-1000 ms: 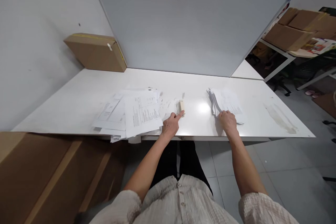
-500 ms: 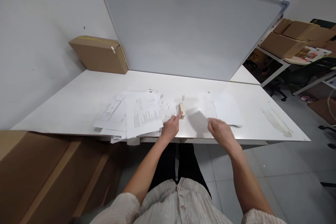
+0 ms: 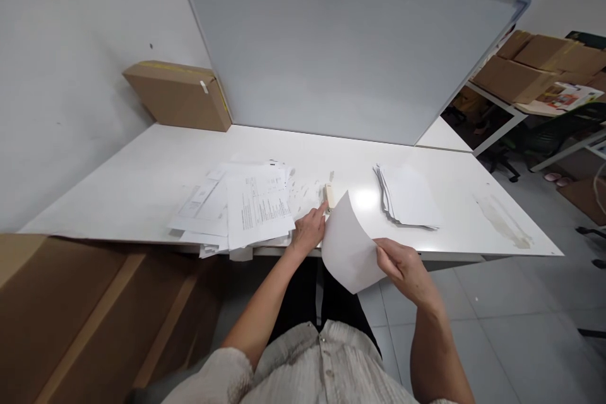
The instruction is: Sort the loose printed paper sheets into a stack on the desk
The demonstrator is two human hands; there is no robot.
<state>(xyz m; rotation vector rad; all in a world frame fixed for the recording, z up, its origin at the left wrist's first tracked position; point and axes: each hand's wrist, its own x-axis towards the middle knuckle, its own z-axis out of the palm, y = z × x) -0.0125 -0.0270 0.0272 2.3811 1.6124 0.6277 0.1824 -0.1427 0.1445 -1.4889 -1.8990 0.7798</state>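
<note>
1. We count two hands, one lifted sheet, one tool and two paper piles on one desk [image 3: 478, 183]; the sheets within each pile overlap too much for us to count.
2. Our left hand [image 3: 308, 231] has its index finger extended against the cream, stapler-like tool [image 3: 329, 192], other fingers curled; we cannot tell whether it grips anything.
3. That single tool lies near the middle of the desk's front edge, between the piles.
4. Our right hand [image 3: 408, 270] is pinched closed on one white sheet [image 3: 349, 246] — the paper bows, its lower corner hanging past the desk's front edge, its upper corner just beside the tool.
5. The left pile [image 3: 259, 209], printed and fanned out, overhangs the front edge; the right pile [image 3: 411, 199], its top blank, sits towards the right front corner.
6. One cardboard box [image 3: 175, 96] stands at the back left corner, one whiteboard [image 3: 326, 44] along the back edge.
7. A second ago our right hand is at the right pile, print showing on top — now it is nearer us with the sheet, while our left hand keeps its place.
</note>
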